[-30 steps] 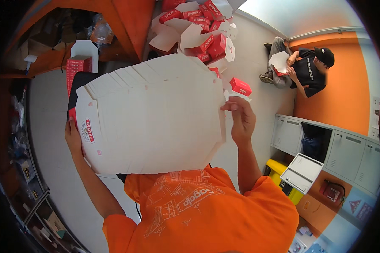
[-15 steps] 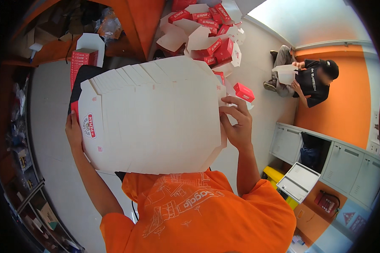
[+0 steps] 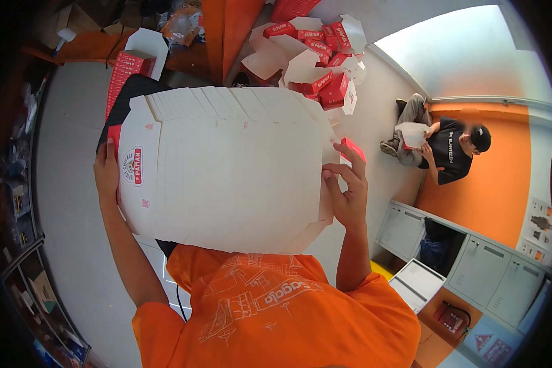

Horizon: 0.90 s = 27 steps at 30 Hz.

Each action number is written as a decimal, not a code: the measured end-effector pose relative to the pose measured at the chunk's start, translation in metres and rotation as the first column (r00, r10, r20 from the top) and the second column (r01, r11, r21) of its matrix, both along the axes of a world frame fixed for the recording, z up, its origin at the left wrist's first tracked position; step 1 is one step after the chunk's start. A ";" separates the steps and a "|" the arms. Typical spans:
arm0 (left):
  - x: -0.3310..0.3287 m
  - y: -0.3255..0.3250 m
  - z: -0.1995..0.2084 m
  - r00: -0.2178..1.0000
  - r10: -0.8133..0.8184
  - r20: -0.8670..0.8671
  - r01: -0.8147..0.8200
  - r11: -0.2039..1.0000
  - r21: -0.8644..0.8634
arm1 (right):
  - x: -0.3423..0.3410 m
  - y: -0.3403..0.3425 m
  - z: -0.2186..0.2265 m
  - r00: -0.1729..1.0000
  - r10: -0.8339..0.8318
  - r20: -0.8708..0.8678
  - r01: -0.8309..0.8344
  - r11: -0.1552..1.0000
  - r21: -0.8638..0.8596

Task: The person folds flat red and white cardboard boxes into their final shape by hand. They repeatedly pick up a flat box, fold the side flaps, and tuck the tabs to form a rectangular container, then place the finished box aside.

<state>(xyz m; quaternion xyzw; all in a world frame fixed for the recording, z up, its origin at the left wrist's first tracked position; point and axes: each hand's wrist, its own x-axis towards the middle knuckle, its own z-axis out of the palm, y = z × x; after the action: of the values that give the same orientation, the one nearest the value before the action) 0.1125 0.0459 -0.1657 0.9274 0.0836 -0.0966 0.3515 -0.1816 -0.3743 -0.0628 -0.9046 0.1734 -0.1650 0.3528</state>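
Observation:
A fanned stack of flat white carton blanks (image 3: 239, 172), with a printed round logo and red strip on its left side, lies across my lap. My left hand (image 3: 108, 178) grips the stack's left edge, thumb on top and the other fingers hidden underneath. At the right edge, my right hand (image 3: 351, 195) has its thumb and a finger closed on the side flaps, with another finger raised. How many layers it pinches cannot be seen. Just beyond that hand, a red box (image 3: 353, 149) is partly hidden.
Several folded red-and-white boxes (image 3: 334, 92) are heaped on the floor ahead. Nested red cartons (image 3: 124, 73) stand at upper left beside an orange cabinet (image 3: 224, 37). A co-worker (image 3: 457, 144) sits at right holding a white box (image 3: 413, 135). Grey lockers (image 3: 490, 276) stand at lower right.
My view has turned slightly, shifting the surroundings. My right hand's fingers have changed position at the stack's right edge, one lifting away. My left hand keeps its grip. The co-worker's box is tilted differently.

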 end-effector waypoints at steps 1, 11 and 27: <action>0.001 0.001 -0.001 1.000 -0.001 -0.008 0.001 1.000 0.010 | 0.001 0.000 0.001 1.000 0.007 -0.001 -0.007 1.000 -0.023; -0.003 -0.001 0.001 1.000 0.011 -0.006 -0.011 0.999 0.042 | 0.007 0.008 0.006 0.999 0.008 -0.031 -0.008 1.000 -0.010; -0.008 -0.005 0.001 0.999 0.026 0.043 -0.027 0.999 0.034 | 0.019 0.018 0.014 0.995 0.071 -0.062 -0.079 0.988 -0.132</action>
<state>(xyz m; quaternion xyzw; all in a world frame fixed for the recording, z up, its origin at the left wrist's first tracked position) 0.1045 0.0413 -0.1645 0.9340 0.0899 -0.0706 0.3385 -0.1624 -0.3561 -0.0491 -0.9366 0.1377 -0.1368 0.2918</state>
